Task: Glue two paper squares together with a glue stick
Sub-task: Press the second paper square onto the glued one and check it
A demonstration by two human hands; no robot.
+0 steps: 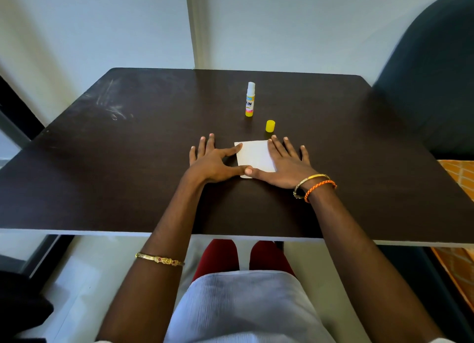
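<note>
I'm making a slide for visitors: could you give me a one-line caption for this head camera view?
Both hands, left and right, press flat on white paper squares on a dark table, near an uncapped glue stick and its yellow cap.

A dark brown surface (128,163) spreads out under and around the fingers, with pale scuff marks (112,106) on it far off to their left. Beyond the fingers rises a white wall (102,22) with a vertical corner trim (193,24). Well to the right of the fingers stands a dark chair back (431,73), with orange patterned fabric (459,173) below it.
</note>
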